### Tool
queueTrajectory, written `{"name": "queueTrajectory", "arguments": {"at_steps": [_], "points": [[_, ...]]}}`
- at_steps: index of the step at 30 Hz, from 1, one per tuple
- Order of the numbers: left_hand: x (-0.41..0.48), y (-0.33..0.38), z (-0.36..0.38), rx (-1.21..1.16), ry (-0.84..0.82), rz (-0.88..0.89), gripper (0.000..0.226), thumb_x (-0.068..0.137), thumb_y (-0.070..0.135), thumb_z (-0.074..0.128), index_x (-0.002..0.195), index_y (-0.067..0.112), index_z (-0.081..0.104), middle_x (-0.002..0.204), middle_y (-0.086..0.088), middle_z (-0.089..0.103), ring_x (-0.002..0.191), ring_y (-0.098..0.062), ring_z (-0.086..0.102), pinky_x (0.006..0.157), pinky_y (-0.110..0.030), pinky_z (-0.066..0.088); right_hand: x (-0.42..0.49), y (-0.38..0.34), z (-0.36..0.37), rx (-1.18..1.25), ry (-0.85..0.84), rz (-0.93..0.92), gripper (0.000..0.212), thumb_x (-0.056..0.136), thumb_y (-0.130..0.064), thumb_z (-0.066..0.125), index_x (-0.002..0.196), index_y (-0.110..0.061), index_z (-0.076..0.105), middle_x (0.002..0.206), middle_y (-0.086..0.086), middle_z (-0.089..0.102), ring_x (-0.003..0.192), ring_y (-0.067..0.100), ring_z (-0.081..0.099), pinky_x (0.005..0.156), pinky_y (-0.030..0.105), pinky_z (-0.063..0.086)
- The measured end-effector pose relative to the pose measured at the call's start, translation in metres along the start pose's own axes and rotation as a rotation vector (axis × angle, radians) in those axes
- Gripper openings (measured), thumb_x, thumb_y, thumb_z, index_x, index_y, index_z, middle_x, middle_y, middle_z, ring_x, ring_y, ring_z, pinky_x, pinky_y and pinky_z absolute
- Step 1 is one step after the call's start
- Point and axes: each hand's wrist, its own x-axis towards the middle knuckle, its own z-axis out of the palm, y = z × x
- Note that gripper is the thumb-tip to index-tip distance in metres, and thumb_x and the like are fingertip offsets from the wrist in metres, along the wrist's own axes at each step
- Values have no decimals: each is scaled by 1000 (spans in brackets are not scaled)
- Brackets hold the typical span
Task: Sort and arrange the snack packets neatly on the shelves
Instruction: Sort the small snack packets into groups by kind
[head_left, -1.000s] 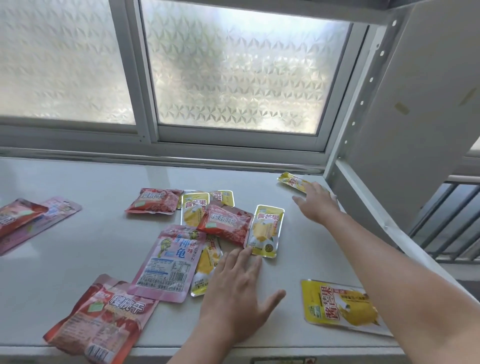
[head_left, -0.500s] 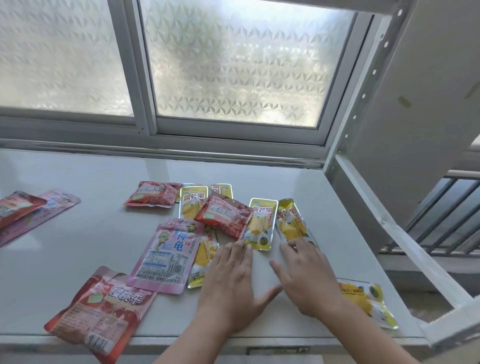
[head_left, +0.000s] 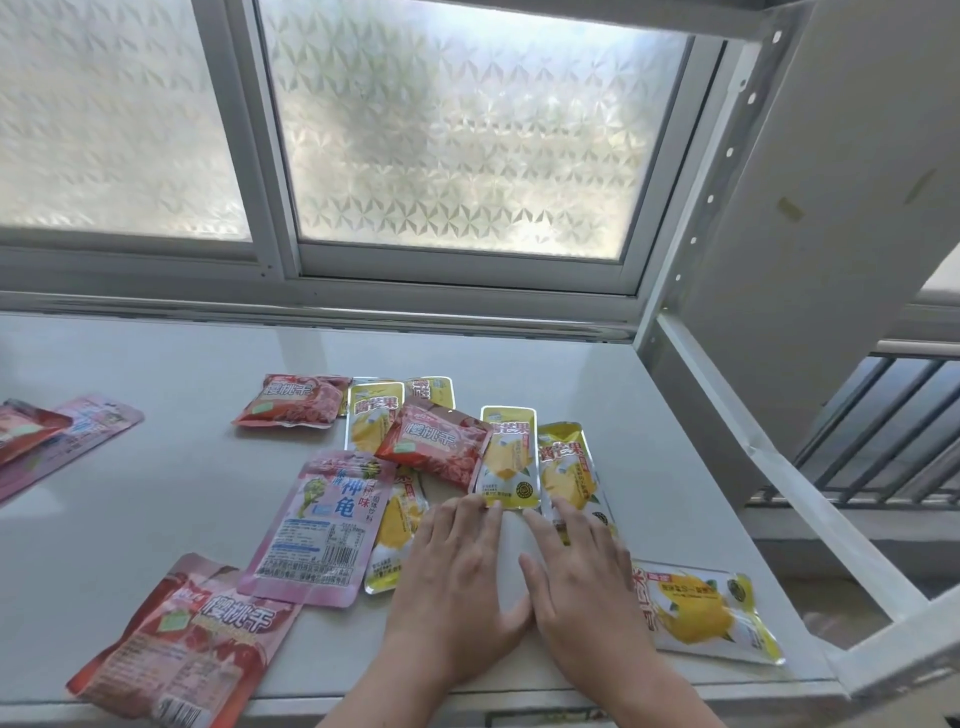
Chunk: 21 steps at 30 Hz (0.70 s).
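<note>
Beneath the right grip (head_left: 582, 587) lies a yellow packet (head_left: 563, 467).

L hand (head_left: 457, 587) & R hand (head_left: 584, 582) lie side by side, palms down, fingers (head_left: 467, 519) straight & slightly spread, thumbs close together, both forearms bare.

Cropped by left edge: red packet (head_left: 23, 431). Partly covered by right hand (head_left: 582, 582): near end of yellow mango packet (head_left: 563, 462).
</note>
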Motion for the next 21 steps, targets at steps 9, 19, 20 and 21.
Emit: {"name": "queueTrajectory", "arguments": {"at_steps": [9,19,20,21], "points": [[0,-3,-2,-65,-3,50,84,79,55,19,155,18,20,161,1,15,147,-16,6,119,-31,-7,12,-9,-10,-34,-109,-31,77,84,-75,-3,152,-42,12,162,-9,-4,147,16,1,118,37,4],[2,-4,2,-46,-60,13,81,75,60,46,139,11,52,146,-4,48,133,-23,45,110,-37,17,30,-13,-9,-88,-164,61,99,69,-74,-19,154,-34,10,163,-9,-4,143,19,4,114,39,4],[2,-4,4,-33,-75,6,81,73,63,48,134,9,57,141,-5,53,129,-23,50,108,-38,21,33,-13,-9,-93,-170,64,96,72,-74,-16,155,-33,11,163,-9,-4,143,20,4,114,39,4],[2,-4,5,-20,-89,2,82,72,65,48,131,8,60,138,-6,56,126,-24,53,105,-39,23,37,-12,-9,-92,-177,68,92,75,-73,-12,155,-33,11,163,-9,-4,143,20,4,115,40,3]]}}
